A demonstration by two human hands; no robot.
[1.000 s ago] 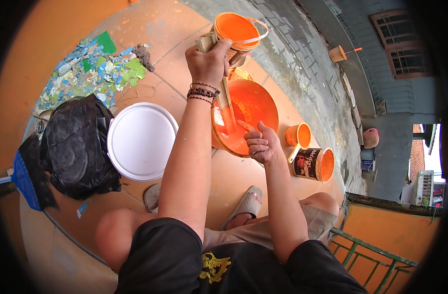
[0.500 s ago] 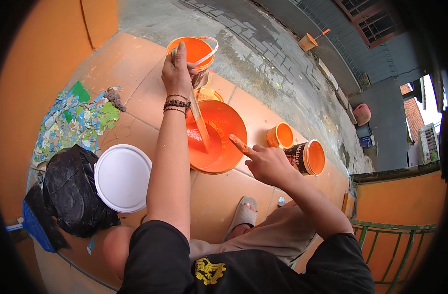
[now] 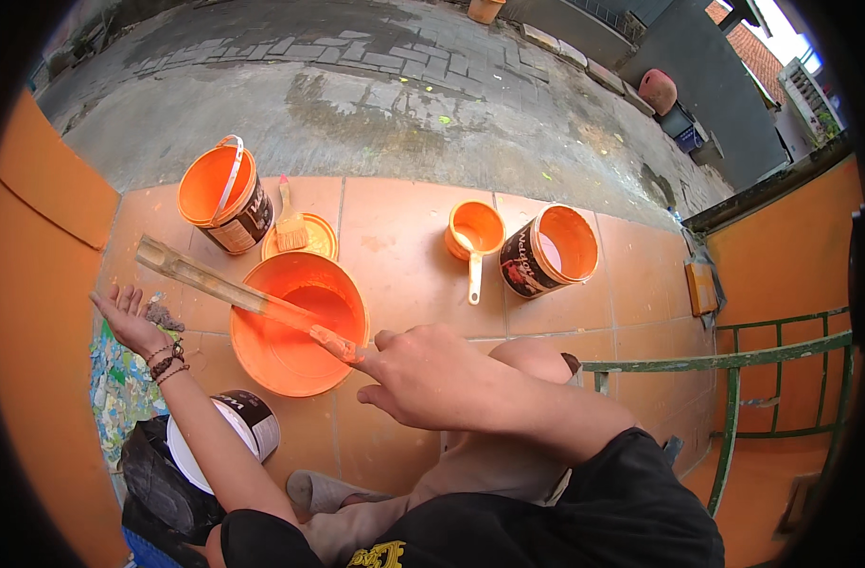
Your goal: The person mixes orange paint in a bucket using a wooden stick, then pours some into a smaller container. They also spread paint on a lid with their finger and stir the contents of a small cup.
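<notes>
A large orange basin with orange paint stands on the tiles. A wooden stick slants across its left rim, its lower part coated orange. My left hand is open beside the stick's upper end, palm up, with bracelets at the wrist; it holds nothing. Over the basin's right side reaches my right hand. Its index finger is stretched out, smeared with orange paint, and overlaps the stick's lower end; whether they touch I cannot tell. The other fingers are curled, with nothing visible in them.
Paint buckets, a brush on an orange lid and a dipper stand beyond. Near my left arm are a white-lidded bucket, a black bag and paint flakes. A green railing is at right.
My left hand has let go of the stick, opened and moved left. The stick now leans over the basin's left rim. My right index finger has come over the basin. The view has turned.
</notes>
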